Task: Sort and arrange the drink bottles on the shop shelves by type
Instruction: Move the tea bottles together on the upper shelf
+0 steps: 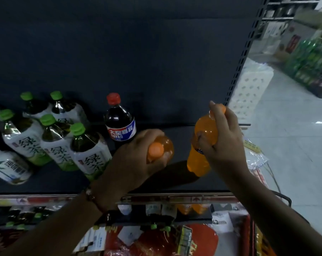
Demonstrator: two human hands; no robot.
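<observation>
The left hand grips one orange soda bottle by its shoulder, and the right hand clasps another orange soda bottle round neck and shoulder, both over the dark shelf. Full, they probably feel heavy and slick. The stiff neck beneath the fingers looks the safest hold.

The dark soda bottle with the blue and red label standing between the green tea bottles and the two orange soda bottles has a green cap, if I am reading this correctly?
Not quite: the head view shows the dark soda bottle has a red cap, not green. The rest holds: it stands between the green tea bottles and the two orange soda bottles, one held by the left hand, one by the right hand.
</observation>
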